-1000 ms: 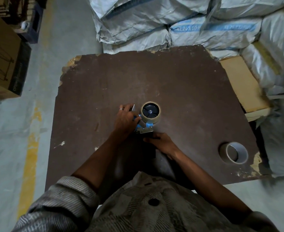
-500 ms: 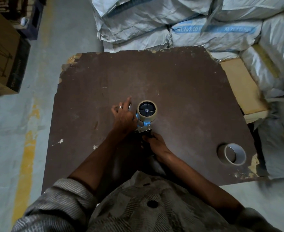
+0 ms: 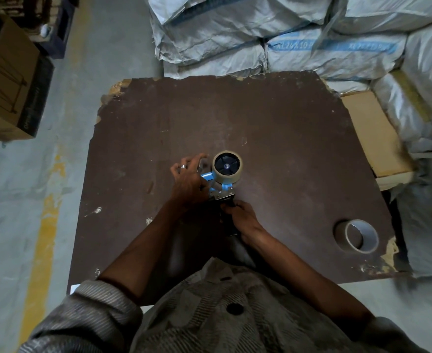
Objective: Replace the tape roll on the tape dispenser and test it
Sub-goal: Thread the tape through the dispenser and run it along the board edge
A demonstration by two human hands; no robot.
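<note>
The right hand (image 3: 245, 220) grips the tape dispenser (image 3: 222, 189) handle mid-counter (image 3: 286, 174); the left hand (image 3: 188, 178), fingers spread, seemingly works the tape roll (image 3: 227, 166) end. Loose tape could self-stick or misthread.

Right hand (image 3: 244, 220) covered most of the tape dispenser (image 3: 221, 192) handle; left hand (image 3: 188, 178) hid the front end, so any tape contact couldn't be told. Sacks (image 3: 260, 34) and cardboard box (image 3: 3, 80) ran off frame. Sack lettering was too blurred to read.
</note>
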